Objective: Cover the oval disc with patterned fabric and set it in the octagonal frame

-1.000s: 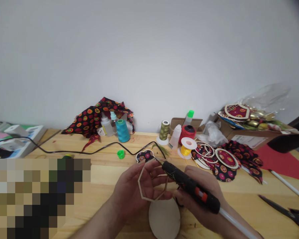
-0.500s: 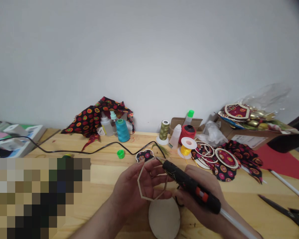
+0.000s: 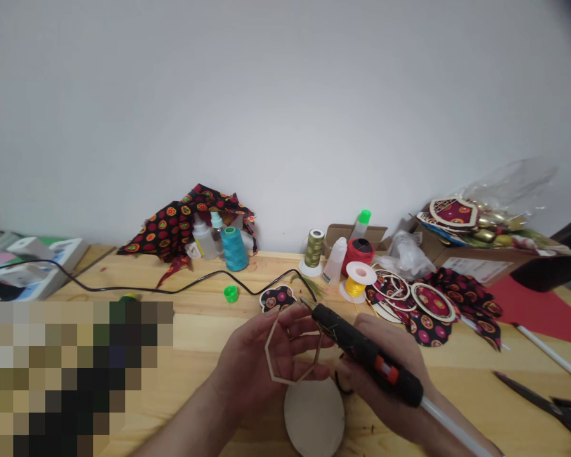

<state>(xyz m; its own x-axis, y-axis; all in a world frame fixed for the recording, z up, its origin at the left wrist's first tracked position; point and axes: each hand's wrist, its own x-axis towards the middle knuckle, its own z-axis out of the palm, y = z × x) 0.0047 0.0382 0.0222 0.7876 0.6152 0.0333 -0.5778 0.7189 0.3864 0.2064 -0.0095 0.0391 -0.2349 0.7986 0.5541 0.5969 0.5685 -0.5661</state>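
A left hand (image 3: pixel 254 358) holds a pale, many-sided hoop (image 3: pixel 268 362) at lower center of the frame as the right hand (image 3: pixel 394 343) grips a black glue gun (image 3: pixel 356 348), its tip near the hoop's upper edge. Scissors (image 3: pixel 545 400) lie at lower right.

- Glue gun (image 3: pixel 361 349): black, orange-red patch
- Frame (image 3: pixel 269 364): pale cream
- Round disc (image 3: pixel 314 417): plain greyish beige
- Draped cloth (image 3: pixel 164 230): black, red dots, orange-yellow flower motifs
- Thread cone (image 3: pixel 235 250): teal blue
- Tall spool (image 3: pixel 315 249): olive green thread
- Small spool (image 3: pixel 356 289): yellow thread, white flanges
- Cap (image 3: pixel 231 294): bright green
- Paper (image 3: pixel 537 317): solid red
- Oval piece (image 3: pixel 433 303): maroon print, cream rim
- Scissors (image 3: pixel 535 396): black
- Tabletop (image 3: pixel 195 325): light tan, wood grain
- Wall (image 3: pixel 285 114): plain pale grey
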